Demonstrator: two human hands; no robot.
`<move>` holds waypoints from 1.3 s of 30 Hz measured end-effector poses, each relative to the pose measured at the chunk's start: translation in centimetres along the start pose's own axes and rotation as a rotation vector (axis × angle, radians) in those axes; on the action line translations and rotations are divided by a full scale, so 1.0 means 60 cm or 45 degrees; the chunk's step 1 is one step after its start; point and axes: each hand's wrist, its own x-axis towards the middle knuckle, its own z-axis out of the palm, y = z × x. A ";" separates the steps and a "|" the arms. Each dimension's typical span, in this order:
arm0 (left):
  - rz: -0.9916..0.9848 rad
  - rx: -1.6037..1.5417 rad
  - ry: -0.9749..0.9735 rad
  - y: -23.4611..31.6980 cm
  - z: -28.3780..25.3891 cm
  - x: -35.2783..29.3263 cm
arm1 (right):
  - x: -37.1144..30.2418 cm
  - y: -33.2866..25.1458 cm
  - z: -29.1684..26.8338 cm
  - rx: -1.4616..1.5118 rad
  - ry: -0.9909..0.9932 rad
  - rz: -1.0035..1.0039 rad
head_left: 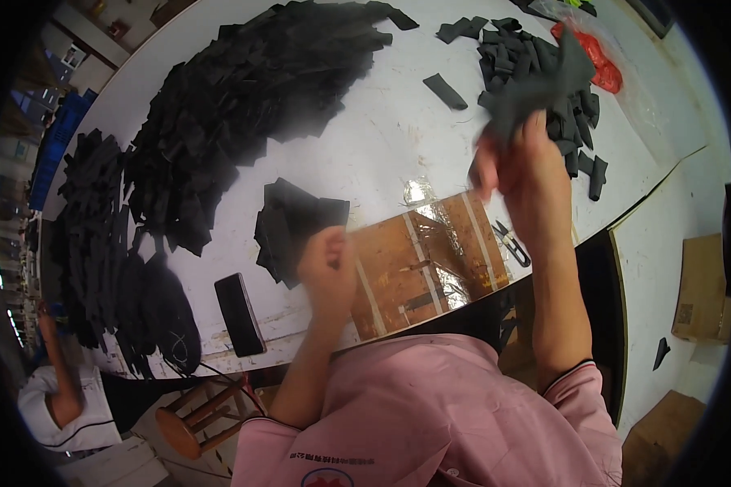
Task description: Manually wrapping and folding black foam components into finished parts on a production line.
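Clamped right hand point(528, 158) on dark fabric point(536, 93) beyond and right of the taped board point(388, 280), held left hand point(330, 261) apart by its left edge, grasp too blurred to tell, and perhaps risked snagging the snips point(517, 253) just right of it by swinging low.

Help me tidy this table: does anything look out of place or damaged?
One black cloth piece lies apart from the upper-right pile, so it looks stray. The brown board beside the left hand looks worn, with dark marks.
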 end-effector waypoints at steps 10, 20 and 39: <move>0.227 0.822 -0.096 -0.091 0.017 -0.005 | -0.198 0.138 0.053 -0.273 -0.175 0.511; 0.121 0.739 0.014 -0.102 -0.002 0.054 | -0.182 0.153 0.096 -0.814 -0.545 0.260; -0.949 -1.631 -0.829 0.032 -0.079 -0.069 | -0.189 0.135 0.060 -0.132 -0.298 0.544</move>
